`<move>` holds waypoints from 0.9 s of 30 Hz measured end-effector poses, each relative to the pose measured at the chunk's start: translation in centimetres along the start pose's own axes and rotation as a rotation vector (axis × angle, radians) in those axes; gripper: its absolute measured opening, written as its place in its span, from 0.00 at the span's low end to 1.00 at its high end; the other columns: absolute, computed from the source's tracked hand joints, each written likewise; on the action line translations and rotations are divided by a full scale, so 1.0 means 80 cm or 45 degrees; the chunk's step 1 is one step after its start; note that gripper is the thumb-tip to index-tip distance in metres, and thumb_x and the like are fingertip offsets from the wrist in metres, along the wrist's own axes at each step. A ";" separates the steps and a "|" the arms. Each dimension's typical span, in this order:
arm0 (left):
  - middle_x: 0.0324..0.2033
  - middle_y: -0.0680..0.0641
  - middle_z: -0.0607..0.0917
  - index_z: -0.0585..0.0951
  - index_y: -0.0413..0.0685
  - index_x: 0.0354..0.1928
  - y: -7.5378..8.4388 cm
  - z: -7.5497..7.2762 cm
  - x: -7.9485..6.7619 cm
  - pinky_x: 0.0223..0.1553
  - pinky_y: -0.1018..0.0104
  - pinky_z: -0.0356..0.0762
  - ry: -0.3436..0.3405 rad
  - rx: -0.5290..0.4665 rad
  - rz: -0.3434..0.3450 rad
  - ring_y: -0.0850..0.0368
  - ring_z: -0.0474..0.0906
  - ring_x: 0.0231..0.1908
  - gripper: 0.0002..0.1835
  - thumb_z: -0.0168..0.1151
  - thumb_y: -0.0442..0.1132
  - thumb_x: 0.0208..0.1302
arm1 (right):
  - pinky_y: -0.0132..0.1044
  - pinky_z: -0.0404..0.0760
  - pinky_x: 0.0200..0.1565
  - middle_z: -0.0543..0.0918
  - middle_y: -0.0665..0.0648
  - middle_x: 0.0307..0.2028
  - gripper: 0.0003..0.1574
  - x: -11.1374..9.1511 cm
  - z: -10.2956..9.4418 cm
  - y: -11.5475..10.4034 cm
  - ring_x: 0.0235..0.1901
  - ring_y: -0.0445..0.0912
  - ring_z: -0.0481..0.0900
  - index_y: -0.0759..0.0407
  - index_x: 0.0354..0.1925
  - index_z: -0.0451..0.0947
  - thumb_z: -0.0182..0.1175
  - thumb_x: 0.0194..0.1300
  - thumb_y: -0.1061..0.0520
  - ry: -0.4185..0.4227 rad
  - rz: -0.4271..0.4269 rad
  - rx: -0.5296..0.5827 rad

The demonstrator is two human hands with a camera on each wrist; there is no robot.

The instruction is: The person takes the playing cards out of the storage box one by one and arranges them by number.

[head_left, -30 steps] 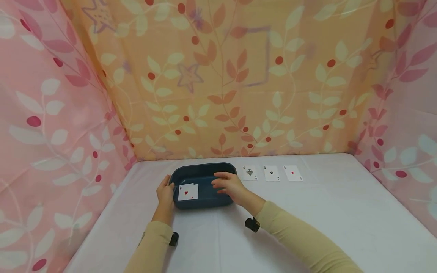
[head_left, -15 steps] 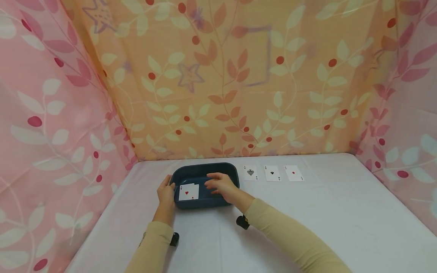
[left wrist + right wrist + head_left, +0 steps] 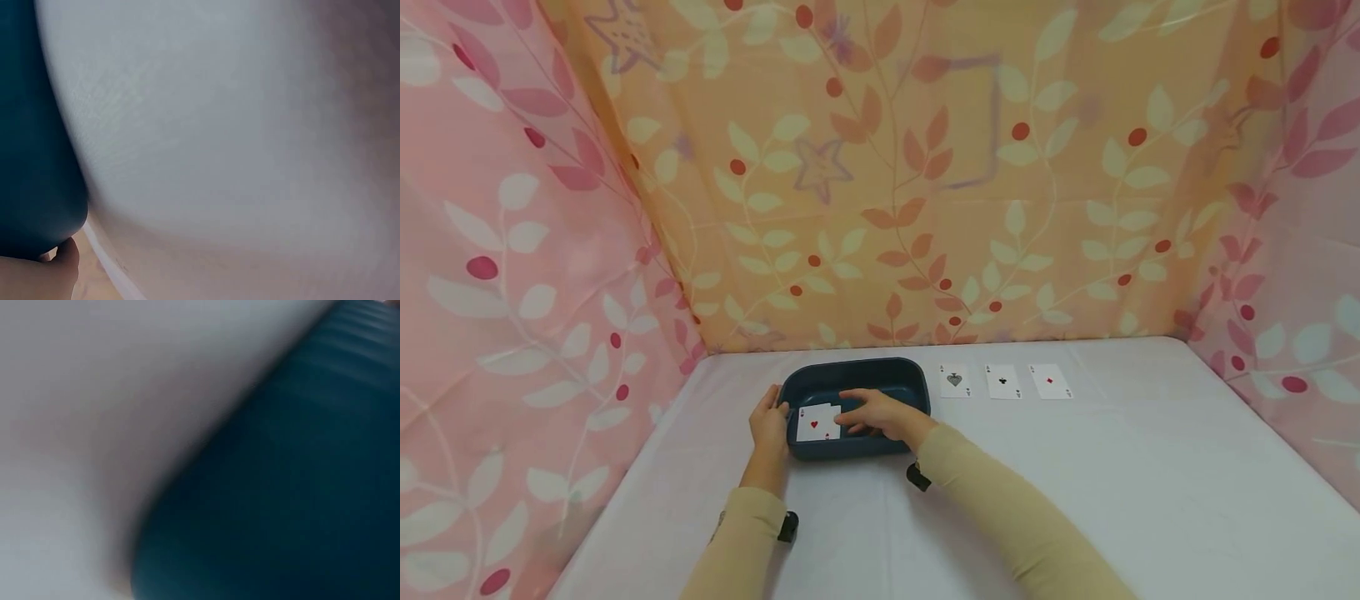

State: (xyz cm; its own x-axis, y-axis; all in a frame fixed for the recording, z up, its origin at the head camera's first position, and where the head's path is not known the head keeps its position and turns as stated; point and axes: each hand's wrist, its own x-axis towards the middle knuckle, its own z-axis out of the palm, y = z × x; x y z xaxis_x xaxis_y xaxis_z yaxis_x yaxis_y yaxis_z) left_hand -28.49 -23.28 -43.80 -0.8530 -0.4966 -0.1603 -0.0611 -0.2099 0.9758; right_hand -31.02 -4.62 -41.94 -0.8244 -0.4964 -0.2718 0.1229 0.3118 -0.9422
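Note:
A dark blue plastic tray point(image 3: 850, 451) with rounded corners rests on the table. My left hand point(image 3: 769, 423) grips its left wall at the rim; in the left wrist view a bit of that hand point(image 3: 37, 278) shows at the tray's corner. Inside, at the left, an ace of hearts point(image 3: 815, 424) lies face up, overlapping at least one more card point(image 3: 836, 409). My right hand point(image 3: 880, 414) reaches in over the right wall, its fingertips right at the right edge of these cards. The right wrist view holds mostly the tray's blue outer wall point(image 3: 281, 475).
To the right of the tray, an ace of spades point(image 3: 955, 381), an ace of clubs point(image 3: 1003, 382) and an ace of diamonds point(image 3: 1050, 382) lie face up in a row. White cloth point(image 3: 1075, 475) covers the table, and leaf-patterned curtains point(image 3: 880, 167) surround it.
My right hand has moved left and down into the tray, from above its right side to the edge of the cards. The left hand keeps its grip on the tray.

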 end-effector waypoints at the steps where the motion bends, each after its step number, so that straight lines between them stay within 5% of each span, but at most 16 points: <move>1: 0.72 0.44 0.59 0.56 0.40 0.74 0.000 0.000 0.000 0.71 0.61 0.49 0.001 -0.006 0.002 0.52 0.53 0.72 0.29 0.40 0.24 0.73 | 0.35 0.73 0.34 0.84 0.58 0.43 0.40 0.003 0.001 0.001 0.42 0.52 0.83 0.56 0.71 0.63 0.65 0.64 0.57 -0.024 0.011 -0.029; 8: 0.72 0.43 0.60 0.57 0.39 0.74 -0.001 0.002 -0.001 0.71 0.61 0.50 0.013 -0.022 0.004 0.52 0.53 0.72 0.29 0.41 0.23 0.72 | 0.36 0.76 0.39 0.78 0.60 0.48 0.47 0.022 0.011 0.006 0.28 0.45 0.77 0.57 0.74 0.57 0.67 0.62 0.57 -0.105 -0.047 -0.280; 11: 0.72 0.42 0.60 0.56 0.37 0.73 -0.002 0.003 -0.002 0.71 0.61 0.50 0.011 -0.034 0.017 0.51 0.53 0.72 0.29 0.40 0.23 0.72 | 0.42 0.75 0.55 0.73 0.64 0.60 0.48 0.028 0.016 0.007 0.46 0.49 0.78 0.59 0.73 0.57 0.68 0.61 0.57 -0.074 -0.127 -0.464; 14: 0.72 0.42 0.59 0.56 0.38 0.74 -0.003 0.005 -0.003 0.71 0.61 0.50 -0.001 -0.021 0.017 0.51 0.53 0.72 0.28 0.40 0.24 0.72 | 0.48 0.64 0.66 0.67 0.65 0.67 0.49 0.032 0.020 0.007 0.64 0.54 0.67 0.60 0.73 0.57 0.69 0.60 0.57 -0.035 -0.176 -0.628; 19: 0.72 0.42 0.59 0.56 0.38 0.74 -0.002 0.007 -0.005 0.71 0.60 0.49 -0.010 0.006 0.010 0.51 0.52 0.72 0.28 0.39 0.25 0.73 | 0.50 0.64 0.66 0.69 0.63 0.66 0.49 0.049 0.027 0.010 0.66 0.55 0.65 0.58 0.72 0.60 0.71 0.57 0.54 0.005 -0.142 -0.805; 22: 0.72 0.42 0.59 0.56 0.38 0.74 -0.002 0.007 -0.005 0.71 0.60 0.49 -0.013 -0.002 0.015 0.51 0.52 0.72 0.28 0.39 0.24 0.73 | 0.47 0.66 0.65 0.71 0.61 0.66 0.52 0.075 0.030 0.021 0.65 0.53 0.68 0.56 0.72 0.62 0.73 0.54 0.48 0.023 -0.117 -0.961; 27: 0.72 0.43 0.59 0.56 0.37 0.73 -0.002 0.005 -0.003 0.71 0.60 0.48 -0.024 -0.004 0.018 0.51 0.50 0.73 0.28 0.40 0.25 0.73 | 0.44 0.67 0.64 0.72 0.55 0.65 0.57 0.158 0.025 0.080 0.64 0.49 0.69 0.46 0.72 0.63 0.76 0.47 0.40 0.022 -0.142 -1.087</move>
State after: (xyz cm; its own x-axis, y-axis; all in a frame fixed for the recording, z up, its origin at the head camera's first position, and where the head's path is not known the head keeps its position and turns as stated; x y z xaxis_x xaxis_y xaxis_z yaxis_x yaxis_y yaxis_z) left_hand -28.51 -22.81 -43.89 -0.8634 -0.4837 -0.1435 -0.0474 -0.2053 0.9775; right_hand -39.51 -10.53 -51.80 -0.8162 -0.5501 -0.1768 -0.4111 0.7678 -0.4914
